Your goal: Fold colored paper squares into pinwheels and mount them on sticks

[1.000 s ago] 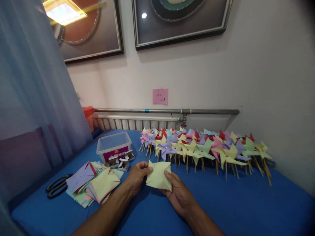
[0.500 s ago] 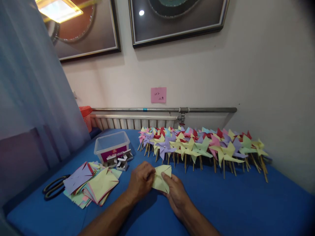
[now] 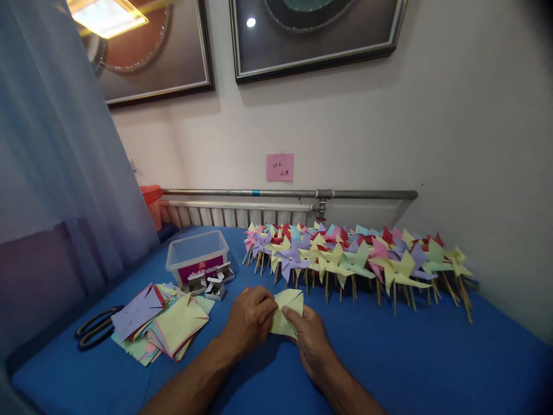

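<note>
Between hands: pale yellow cut paper square (image 3: 287, 311), pinched from both sides.
Left hand (image 3: 250, 320): at 9 o'clock, fingers closed on paper.
Right hand (image 3: 311, 340): at 5 o'clock, thumb pressing paper.
Nearer: both equally.

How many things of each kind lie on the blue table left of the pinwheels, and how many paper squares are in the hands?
Clear plastic box: 1
Small metal boxes: 3
Scissors: 1
Stack of cut paper squares: 1
Yellow paper square in left hand and right hand: 1
Total: 7
</note>
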`<state>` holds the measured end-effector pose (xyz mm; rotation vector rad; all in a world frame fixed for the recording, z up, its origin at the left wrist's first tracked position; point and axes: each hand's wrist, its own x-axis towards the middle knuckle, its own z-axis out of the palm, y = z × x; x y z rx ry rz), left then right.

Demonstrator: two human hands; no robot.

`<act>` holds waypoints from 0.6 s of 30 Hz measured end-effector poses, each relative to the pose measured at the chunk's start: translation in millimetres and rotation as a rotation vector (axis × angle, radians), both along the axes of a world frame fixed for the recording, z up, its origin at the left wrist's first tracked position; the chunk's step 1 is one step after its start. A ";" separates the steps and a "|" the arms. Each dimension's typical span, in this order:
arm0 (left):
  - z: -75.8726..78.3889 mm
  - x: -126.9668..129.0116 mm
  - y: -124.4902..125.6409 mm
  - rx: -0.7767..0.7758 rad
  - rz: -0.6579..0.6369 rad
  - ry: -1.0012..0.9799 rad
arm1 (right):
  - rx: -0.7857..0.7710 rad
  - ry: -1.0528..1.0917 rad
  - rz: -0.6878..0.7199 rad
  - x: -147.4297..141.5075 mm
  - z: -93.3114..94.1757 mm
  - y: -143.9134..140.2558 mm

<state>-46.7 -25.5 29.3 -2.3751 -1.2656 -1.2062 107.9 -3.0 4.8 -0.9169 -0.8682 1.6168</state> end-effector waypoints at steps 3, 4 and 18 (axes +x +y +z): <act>7.1 1.2 -1.1 -0.198 0.012 -0.236 | 0.075 -0.048 -0.028 1.9 -5.6 6.4; 10.0 1.2 -0.6 -0.301 0.046 -0.347 | 0.098 -0.067 -0.032 2.5 -6.9 7.9; -0.4 6.7 13.0 -0.971 0.017 -0.930 | 0.126 -0.124 0.024 1.1 -18.9 8.3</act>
